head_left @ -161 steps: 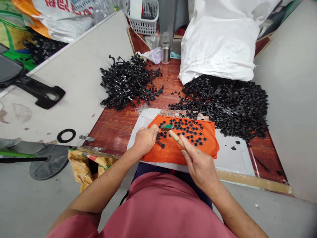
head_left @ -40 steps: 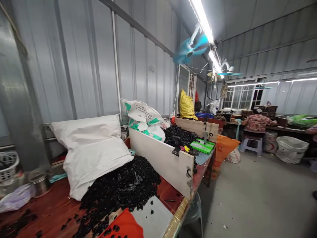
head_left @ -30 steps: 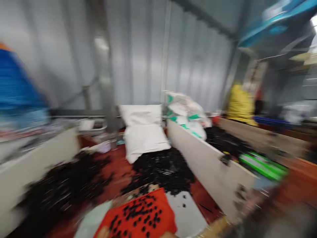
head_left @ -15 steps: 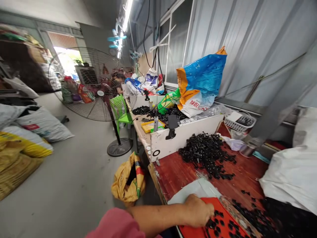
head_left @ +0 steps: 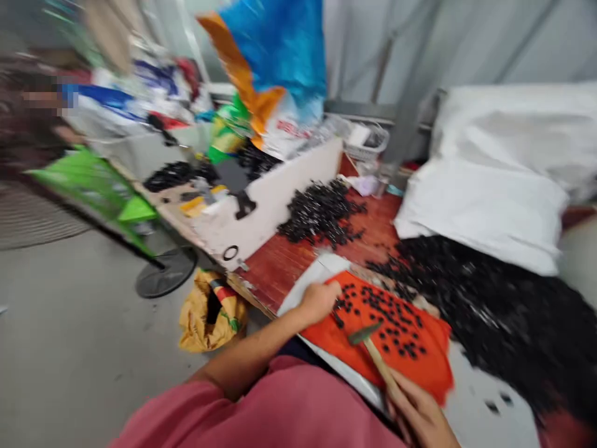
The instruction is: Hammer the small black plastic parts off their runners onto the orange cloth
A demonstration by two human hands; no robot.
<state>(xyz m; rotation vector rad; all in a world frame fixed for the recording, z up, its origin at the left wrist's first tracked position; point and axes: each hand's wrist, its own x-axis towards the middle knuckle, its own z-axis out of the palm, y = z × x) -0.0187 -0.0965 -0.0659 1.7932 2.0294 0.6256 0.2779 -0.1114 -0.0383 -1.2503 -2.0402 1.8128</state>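
Hammer [head_left: 374,353] moved away from left fist [head_left: 321,302]; right grip [head_left: 416,404] clasps its handle [head_left: 382,369], slanting leftward

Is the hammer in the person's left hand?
No, the right hand grips the hammer by its handle, while the left hand is at the orange cloth.

White sack [head_left: 489,199] at the table's [head_left: 275,267] back edge, white basket [head_left: 368,152] near its back left corner. White board [head_left: 273,205] along left edge, black ring [head_left: 224,254] on its near end, blue-and-orange bag [head_left: 291,50] beyond. Yellow bag [head_left: 193,311] on floor by front left corner; green chair [head_left: 84,180] farther left, blurred.
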